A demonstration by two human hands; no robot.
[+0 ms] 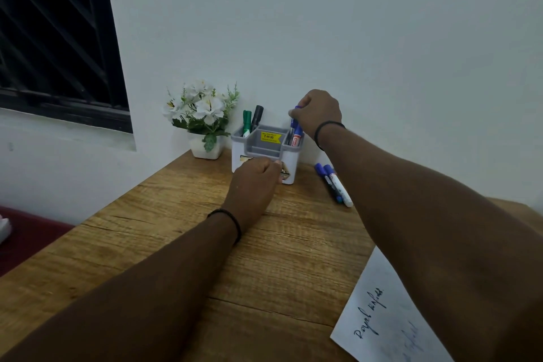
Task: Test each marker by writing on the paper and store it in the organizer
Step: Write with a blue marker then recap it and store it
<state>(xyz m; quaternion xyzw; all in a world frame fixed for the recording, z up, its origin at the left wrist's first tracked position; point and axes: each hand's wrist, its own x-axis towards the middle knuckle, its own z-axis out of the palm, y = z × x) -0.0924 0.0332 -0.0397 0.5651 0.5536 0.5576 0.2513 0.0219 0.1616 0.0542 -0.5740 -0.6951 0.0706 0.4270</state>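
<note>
A flower pot [207,150] stands at the desk's [182,244] far edge against the wall. Just beside it on the right, the organizer [289,164] holds a green marker [246,123] and a black marker [257,116] in its left compartment. The left hand [254,182], fingers curled, grips the organizer's front wall. The right hand [318,113] pinches a blue marker [293,123] upright in the right compartment. Two blue-capped markers [335,182] lie near the organizer's right side. The paper [382,317], bearing handwriting, lies at the near right corner.

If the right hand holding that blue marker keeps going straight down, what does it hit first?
Probably the organizer: the right hand lowers the blue marker into its right compartment, beside a red-labelled marker. Depth is unclear.
</note>
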